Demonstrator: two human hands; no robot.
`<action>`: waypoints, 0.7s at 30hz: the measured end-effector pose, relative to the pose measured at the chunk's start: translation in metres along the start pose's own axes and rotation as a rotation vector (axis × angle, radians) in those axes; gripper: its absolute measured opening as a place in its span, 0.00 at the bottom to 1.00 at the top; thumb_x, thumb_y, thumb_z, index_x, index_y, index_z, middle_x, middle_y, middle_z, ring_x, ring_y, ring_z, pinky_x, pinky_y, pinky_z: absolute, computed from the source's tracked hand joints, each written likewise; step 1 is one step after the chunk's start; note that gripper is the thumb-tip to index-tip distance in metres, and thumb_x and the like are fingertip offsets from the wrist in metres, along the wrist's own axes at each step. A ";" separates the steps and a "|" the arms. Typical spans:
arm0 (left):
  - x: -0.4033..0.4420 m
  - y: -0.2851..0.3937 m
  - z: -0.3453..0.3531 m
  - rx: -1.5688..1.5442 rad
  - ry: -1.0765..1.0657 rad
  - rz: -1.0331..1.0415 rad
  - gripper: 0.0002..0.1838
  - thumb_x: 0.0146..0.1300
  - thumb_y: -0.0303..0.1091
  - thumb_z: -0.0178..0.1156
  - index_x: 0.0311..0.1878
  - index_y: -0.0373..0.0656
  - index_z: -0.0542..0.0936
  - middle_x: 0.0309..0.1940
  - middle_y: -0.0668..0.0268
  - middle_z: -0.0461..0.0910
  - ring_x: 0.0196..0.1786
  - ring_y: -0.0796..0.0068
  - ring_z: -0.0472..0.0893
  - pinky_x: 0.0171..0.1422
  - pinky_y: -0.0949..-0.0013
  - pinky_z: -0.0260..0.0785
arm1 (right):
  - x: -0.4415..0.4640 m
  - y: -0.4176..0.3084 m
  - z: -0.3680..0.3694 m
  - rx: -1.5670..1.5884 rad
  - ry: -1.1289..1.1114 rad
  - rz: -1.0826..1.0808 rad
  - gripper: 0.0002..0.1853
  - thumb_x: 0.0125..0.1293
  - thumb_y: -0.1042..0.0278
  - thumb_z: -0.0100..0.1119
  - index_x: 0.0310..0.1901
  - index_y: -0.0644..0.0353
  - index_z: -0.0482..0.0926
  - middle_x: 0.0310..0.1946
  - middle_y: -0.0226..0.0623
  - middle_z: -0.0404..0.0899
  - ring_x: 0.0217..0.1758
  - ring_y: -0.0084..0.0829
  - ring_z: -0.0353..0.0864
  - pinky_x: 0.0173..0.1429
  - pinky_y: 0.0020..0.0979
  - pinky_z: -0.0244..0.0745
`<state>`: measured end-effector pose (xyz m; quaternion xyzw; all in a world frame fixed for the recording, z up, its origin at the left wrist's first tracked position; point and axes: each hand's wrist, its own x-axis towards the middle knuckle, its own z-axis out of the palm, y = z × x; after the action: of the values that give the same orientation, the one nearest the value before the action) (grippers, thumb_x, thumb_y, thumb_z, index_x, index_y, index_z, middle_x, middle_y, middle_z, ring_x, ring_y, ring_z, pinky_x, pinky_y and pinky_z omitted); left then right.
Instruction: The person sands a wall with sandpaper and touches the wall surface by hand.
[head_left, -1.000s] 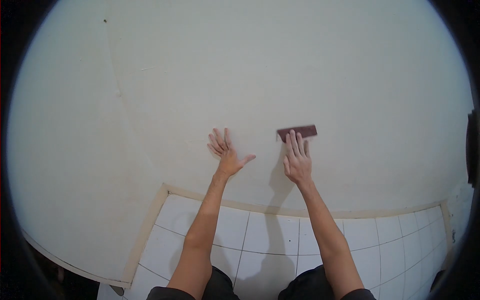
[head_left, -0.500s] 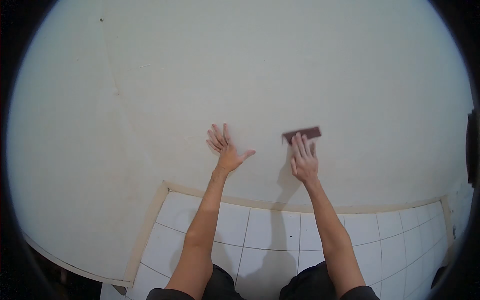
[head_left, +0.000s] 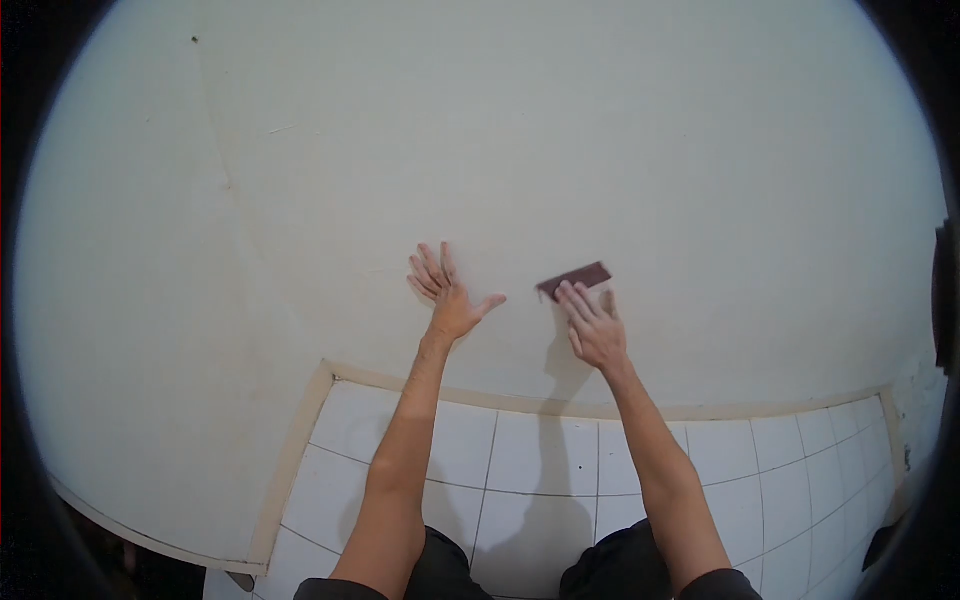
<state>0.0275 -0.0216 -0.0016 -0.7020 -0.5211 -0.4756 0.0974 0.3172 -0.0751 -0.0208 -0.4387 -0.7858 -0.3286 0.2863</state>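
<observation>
My left hand [head_left: 450,299] lies flat against the pale wall [head_left: 700,190], fingers spread and thumb out to the right, holding nothing. To its right, my right hand [head_left: 596,330] presses a dark reddish-brown strip of sandpaper [head_left: 582,276] against the wall under its fingers. The strip is tilted, its right end higher than its left. At its lower left a small corner sticks out. Part of its lower edge is hidden by my fingertips.
Below the wall runs a beige baseboard [head_left: 520,403], then a white tiled floor [head_left: 450,500]. The wall turns a corner at left. A small dark hole [head_left: 195,40] marks the upper left wall. A dark object [head_left: 944,298] stands at the right edge.
My right hand has slid the sandpaper left and slightly down along the wall, and the strip has become more tilted. My left hand stays against the wall.
</observation>
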 end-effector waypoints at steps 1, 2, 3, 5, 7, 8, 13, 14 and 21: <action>0.000 -0.002 0.001 -0.004 -0.005 -0.003 0.82 0.48 0.70 0.77 0.84 0.41 0.27 0.82 0.40 0.12 0.82 0.32 0.13 0.76 0.22 0.11 | 0.010 0.003 -0.002 -0.005 0.044 0.053 0.39 0.67 0.62 0.52 0.82 0.45 0.60 0.84 0.23 0.57 0.86 0.28 0.57 0.87 0.58 0.43; 0.000 -0.001 0.002 -0.008 -0.008 -0.005 0.82 0.47 0.70 0.78 0.84 0.41 0.27 0.82 0.40 0.12 0.82 0.32 0.12 0.76 0.22 0.11 | 0.025 0.003 -0.015 -0.010 0.090 0.106 0.39 0.68 0.62 0.52 0.82 0.46 0.60 0.84 0.23 0.57 0.86 0.29 0.57 0.87 0.58 0.43; 0.001 -0.002 0.003 -0.006 0.000 -0.002 0.82 0.47 0.70 0.78 0.84 0.41 0.27 0.82 0.40 0.13 0.82 0.32 0.12 0.76 0.22 0.11 | 0.044 -0.002 -0.032 -0.049 0.093 0.151 0.38 0.69 0.62 0.50 0.82 0.49 0.59 0.85 0.26 0.56 0.86 0.31 0.56 0.87 0.58 0.43; 0.000 -0.002 0.004 -0.003 0.010 0.004 0.82 0.47 0.70 0.78 0.84 0.41 0.27 0.82 0.39 0.13 0.82 0.32 0.12 0.76 0.22 0.11 | 0.072 -0.012 -0.053 0.017 0.159 0.168 0.38 0.70 0.62 0.50 0.82 0.52 0.59 0.85 0.31 0.55 0.87 0.35 0.55 0.87 0.58 0.43; -0.001 -0.002 0.004 -0.004 0.014 0.012 0.82 0.47 0.70 0.78 0.84 0.40 0.27 0.82 0.39 0.12 0.82 0.32 0.12 0.76 0.22 0.11 | 0.083 -0.022 -0.054 0.075 0.203 0.163 0.39 0.69 0.63 0.50 0.83 0.56 0.57 0.85 0.37 0.54 0.87 0.40 0.54 0.86 0.57 0.46; -0.001 -0.002 0.003 -0.003 0.017 0.018 0.82 0.47 0.70 0.78 0.84 0.40 0.27 0.82 0.39 0.12 0.82 0.32 0.12 0.76 0.22 0.11 | 0.079 -0.025 -0.051 0.089 0.165 0.133 0.39 0.69 0.63 0.50 0.83 0.57 0.57 0.85 0.37 0.54 0.87 0.40 0.54 0.86 0.56 0.47; 0.000 -0.001 0.002 -0.003 -0.004 0.000 0.82 0.47 0.71 0.77 0.84 0.39 0.27 0.82 0.38 0.12 0.82 0.32 0.12 0.75 0.22 0.10 | 0.018 -0.025 -0.001 0.171 -0.039 -0.011 0.40 0.67 0.63 0.53 0.83 0.52 0.58 0.85 0.33 0.55 0.86 0.37 0.57 0.85 0.51 0.55; 0.000 -0.001 0.002 -0.002 -0.005 -0.006 0.82 0.47 0.71 0.77 0.84 0.39 0.28 0.82 0.38 0.12 0.82 0.32 0.11 0.75 0.22 0.10 | 0.009 -0.017 0.003 0.196 -0.087 -0.031 0.40 0.67 0.63 0.53 0.83 0.51 0.58 0.85 0.32 0.55 0.86 0.37 0.57 0.84 0.50 0.55; 0.000 -0.005 0.005 0.000 0.002 -0.001 0.82 0.47 0.71 0.77 0.84 0.40 0.27 0.82 0.38 0.13 0.82 0.33 0.12 0.75 0.22 0.10 | 0.072 0.002 -0.056 0.025 0.210 0.190 0.41 0.67 0.65 0.52 0.83 0.52 0.57 0.85 0.32 0.55 0.87 0.36 0.55 0.86 0.55 0.49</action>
<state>0.0265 -0.0158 -0.0059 -0.7013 -0.5212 -0.4763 0.0979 0.2959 -0.0811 0.0676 -0.4707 -0.7105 -0.3344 0.4023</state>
